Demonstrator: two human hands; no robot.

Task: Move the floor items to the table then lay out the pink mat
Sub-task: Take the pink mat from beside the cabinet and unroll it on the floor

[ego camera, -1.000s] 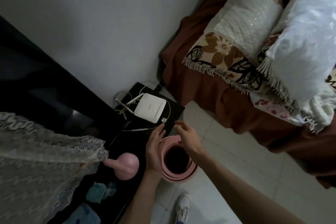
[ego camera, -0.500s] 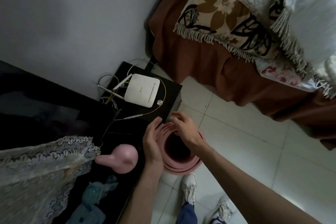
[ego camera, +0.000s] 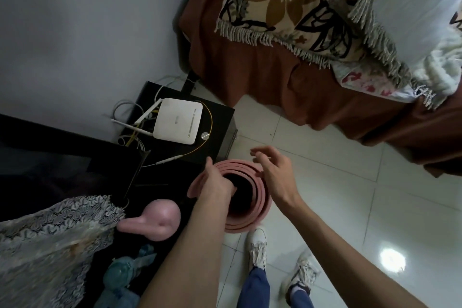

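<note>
the mat stands rolled on end on the floor tiles beside the table. the left hand pinches its loose outer edge, thumb inside the roll. the right hand hovers over the rim, fingers loosely spread, holding nothing. risk: with only that one-handed pinch, the roll could tip or spring open against the table, knocking the kettlebell.
</note>
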